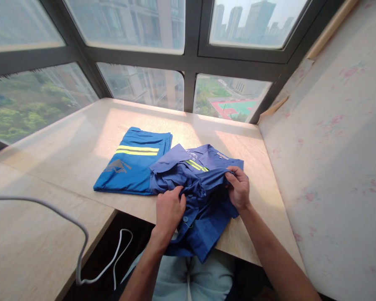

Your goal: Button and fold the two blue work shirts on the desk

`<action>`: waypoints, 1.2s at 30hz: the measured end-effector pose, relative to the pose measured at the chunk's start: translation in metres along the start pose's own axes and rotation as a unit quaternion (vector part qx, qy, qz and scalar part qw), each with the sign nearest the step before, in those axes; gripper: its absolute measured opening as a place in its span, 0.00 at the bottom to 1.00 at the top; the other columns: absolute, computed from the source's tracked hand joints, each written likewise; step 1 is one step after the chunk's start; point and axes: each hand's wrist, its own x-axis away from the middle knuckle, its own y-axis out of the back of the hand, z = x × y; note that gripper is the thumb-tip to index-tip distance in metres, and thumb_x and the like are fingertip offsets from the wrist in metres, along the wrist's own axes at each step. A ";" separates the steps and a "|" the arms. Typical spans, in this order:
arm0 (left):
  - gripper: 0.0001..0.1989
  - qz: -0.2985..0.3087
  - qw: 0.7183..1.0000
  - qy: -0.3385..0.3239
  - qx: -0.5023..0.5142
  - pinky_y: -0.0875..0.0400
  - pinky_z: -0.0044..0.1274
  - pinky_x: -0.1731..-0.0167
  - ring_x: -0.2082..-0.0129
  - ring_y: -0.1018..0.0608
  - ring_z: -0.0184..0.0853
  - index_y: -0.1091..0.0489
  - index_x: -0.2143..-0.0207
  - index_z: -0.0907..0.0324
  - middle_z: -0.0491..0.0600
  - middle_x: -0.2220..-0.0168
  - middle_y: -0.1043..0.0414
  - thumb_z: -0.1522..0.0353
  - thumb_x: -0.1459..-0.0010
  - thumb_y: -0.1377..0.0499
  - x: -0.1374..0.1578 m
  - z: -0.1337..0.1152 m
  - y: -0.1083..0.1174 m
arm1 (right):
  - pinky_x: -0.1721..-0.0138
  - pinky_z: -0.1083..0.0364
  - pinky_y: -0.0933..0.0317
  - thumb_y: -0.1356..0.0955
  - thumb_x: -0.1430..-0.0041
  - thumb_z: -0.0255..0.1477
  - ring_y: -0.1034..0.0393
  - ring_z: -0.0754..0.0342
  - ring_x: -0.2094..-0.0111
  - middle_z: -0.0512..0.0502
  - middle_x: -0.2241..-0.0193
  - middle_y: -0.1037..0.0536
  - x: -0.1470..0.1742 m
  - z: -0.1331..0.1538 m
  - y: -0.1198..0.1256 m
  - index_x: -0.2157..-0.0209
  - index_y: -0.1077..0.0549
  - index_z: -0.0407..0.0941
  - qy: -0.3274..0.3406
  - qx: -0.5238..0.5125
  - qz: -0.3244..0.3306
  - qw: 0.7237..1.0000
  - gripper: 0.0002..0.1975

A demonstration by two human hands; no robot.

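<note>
A rumpled dark-blue shirt (203,196) with a yellow stripe lies at the tabletop's near edge, its lower part hanging over.

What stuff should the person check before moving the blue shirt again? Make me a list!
1. Left hand gripping the dark blue shirt: ok, fingers pinch the bunched cloth.
2. Right hand gripping the shirt: ok, it holds a fold near the collar side.
3. Shirt lying flat: not ok, it is crumpled and its lower part hangs over the edge of the table.
4. Shirt clear of the folded bright blue garment: not ok, the shirt's left side overlaps it.
5. White cable away from the shirt: ok, it lies off to the left.
6. Buttons done up: cannot tell, only one button shows.
</note>
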 end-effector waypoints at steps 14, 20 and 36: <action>0.09 -0.026 0.986 -0.126 0.105 0.44 0.38 0.47 0.46 0.29 0.45 0.28 0.56 0.56 0.53 0.54 0.23 0.66 0.38 0.43 -0.029 -0.016 -0.017 | 0.78 0.58 0.42 0.31 0.46 0.37 0.40 0.57 0.77 0.51 0.74 0.29 -0.013 -0.007 0.010 0.65 0.27 0.45 0.018 0.145 -0.017 0.989 0.11; 0.05 -0.033 0.990 -0.101 0.093 0.42 0.35 0.54 0.59 0.26 0.40 0.27 0.67 0.56 0.50 0.65 0.24 0.71 0.41 0.43 -0.033 -0.019 -0.021 | 0.72 0.53 0.38 0.33 0.41 0.31 0.43 0.59 0.79 0.44 0.61 0.25 -0.007 0.004 0.008 0.58 0.24 0.46 0.203 0.311 -0.029 0.928 0.10; 0.07 -0.081 0.976 -0.128 0.156 0.42 0.32 0.51 0.56 0.25 0.36 0.29 0.64 0.57 0.49 0.60 0.24 0.71 0.35 0.47 -0.029 -0.023 -0.023 | 0.57 0.48 0.37 0.32 0.38 0.32 0.27 0.48 0.60 0.43 0.63 0.20 0.009 0.014 -0.012 0.57 0.21 0.46 0.338 0.408 0.183 0.828 0.10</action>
